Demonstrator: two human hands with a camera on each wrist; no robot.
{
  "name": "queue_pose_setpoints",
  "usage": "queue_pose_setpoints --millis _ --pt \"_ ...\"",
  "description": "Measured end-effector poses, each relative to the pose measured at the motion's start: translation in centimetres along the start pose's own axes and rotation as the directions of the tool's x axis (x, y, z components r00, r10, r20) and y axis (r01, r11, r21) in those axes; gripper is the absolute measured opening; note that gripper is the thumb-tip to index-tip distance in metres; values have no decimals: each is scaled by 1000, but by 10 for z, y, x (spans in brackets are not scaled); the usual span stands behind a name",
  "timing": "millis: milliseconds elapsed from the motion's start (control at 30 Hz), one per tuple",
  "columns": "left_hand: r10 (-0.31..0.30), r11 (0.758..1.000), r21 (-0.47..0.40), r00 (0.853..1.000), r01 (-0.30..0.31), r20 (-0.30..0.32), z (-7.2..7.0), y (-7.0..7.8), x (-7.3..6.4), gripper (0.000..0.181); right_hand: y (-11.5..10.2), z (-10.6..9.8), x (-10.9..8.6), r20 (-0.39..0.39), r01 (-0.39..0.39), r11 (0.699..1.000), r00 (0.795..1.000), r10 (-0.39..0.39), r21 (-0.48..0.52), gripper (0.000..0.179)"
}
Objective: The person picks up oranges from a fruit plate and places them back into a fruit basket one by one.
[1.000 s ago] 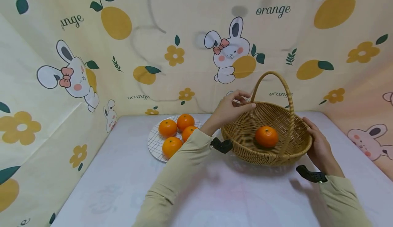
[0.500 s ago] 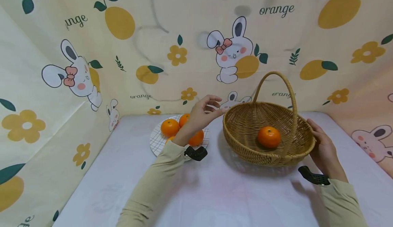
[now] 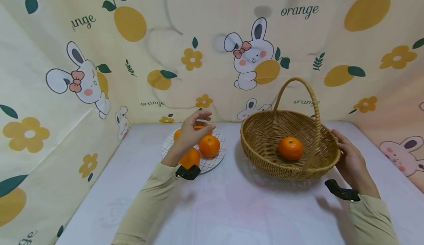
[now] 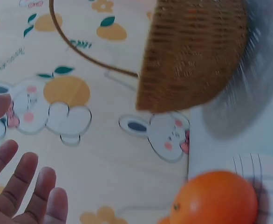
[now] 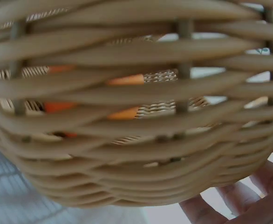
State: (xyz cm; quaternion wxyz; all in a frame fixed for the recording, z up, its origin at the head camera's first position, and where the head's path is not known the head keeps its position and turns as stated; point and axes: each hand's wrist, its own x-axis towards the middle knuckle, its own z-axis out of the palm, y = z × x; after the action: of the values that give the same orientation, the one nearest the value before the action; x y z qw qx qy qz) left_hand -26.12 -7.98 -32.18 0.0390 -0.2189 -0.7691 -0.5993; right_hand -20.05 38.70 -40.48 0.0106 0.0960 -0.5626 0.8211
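My left hand (image 3: 190,134) hovers over the white grid-patterned plate (image 3: 218,159), fingers loosely bent and spread, holding nothing. Several mandarins (image 3: 209,146) lie on that plate, some partly covered by the hand. In the left wrist view, fingers (image 4: 22,172) are apart from a nearby mandarin (image 4: 215,200). To the right stands a wicker basket (image 3: 261,160) with a tall arched handle and one mandarin (image 3: 290,148) inside. My right hand (image 3: 352,164) holds the basket's right end from outside. The right wrist view shows its fingers (image 5: 239,196) against the woven side; the fingertips are partly hidden.
A pale table (image 3: 232,208) carries the plate and basket. Behind it and along the sides hangs a cloth (image 3: 212,53) printed with rabbits, oranges and flowers. The basket's handle (image 3: 294,79) rises in front of the cloth.
My left hand has moved left, from the basket's left rim to above the plate. The right hand stays at the basket's right end, and the mandarin inside has not shifted within it.
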Motion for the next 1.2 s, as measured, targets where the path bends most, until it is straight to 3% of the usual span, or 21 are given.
queue_pose_setpoints --millis 133,300,667,900,1200 --pt "-11 1000 27 999 12 -37 -12 -11 -7 40 -2 1 0 -22 -11 999 1000 10 -42 53" --pt "-79 996 40 995 82 -57 -23 -24 -15 43 -6 3 0 -45 -30 997 999 27 -75 53" --pt "-152 985 63 982 160 -112 -37 -55 -31 45 -10 3 1 -59 -73 990 996 66 -124 55" --pt "-271 953 95 949 288 -163 -43 -76 -42 56 -8 0 -4 -52 -61 992 997 55 -113 56" --pt "-391 908 105 910 405 -137 -43 -91 -55 64 -5 3 -4 -53 -12 1000 999 12 -16 56"
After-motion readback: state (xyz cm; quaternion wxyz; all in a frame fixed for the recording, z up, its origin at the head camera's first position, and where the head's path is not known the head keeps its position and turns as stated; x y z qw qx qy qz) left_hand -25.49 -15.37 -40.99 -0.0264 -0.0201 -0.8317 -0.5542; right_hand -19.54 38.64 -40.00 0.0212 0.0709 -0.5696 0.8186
